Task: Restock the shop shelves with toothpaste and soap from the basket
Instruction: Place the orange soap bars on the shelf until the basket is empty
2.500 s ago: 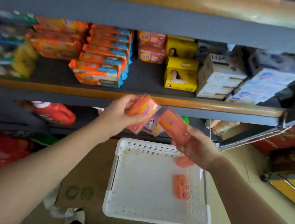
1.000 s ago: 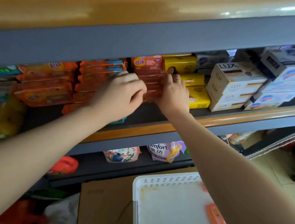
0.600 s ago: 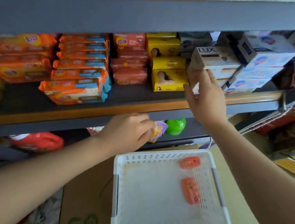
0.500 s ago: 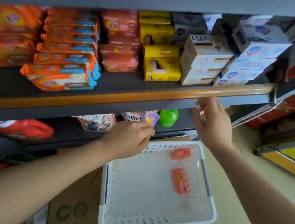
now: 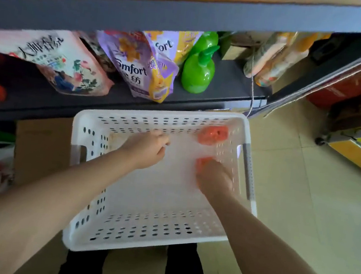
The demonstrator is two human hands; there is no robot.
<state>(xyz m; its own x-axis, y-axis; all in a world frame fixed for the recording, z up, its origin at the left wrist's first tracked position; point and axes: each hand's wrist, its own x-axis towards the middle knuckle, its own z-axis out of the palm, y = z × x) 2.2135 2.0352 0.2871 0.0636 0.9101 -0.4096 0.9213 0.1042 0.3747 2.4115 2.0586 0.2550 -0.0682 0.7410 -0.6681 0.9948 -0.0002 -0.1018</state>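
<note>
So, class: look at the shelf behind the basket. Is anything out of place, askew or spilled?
Nothing is spilled. The refill pouches, the floral one and the purple Comfort one, lean tilted against each other rather than standing upright. The green pump bottle stands straight. In the white basket, two orange soap packs lie loose.

White perforated basket (image 5: 248, 167) — 2 orange soap packs: one (image 5: 212, 135) far-right corner, other (image 5: 202, 162) nearer, part hidden.
</note>
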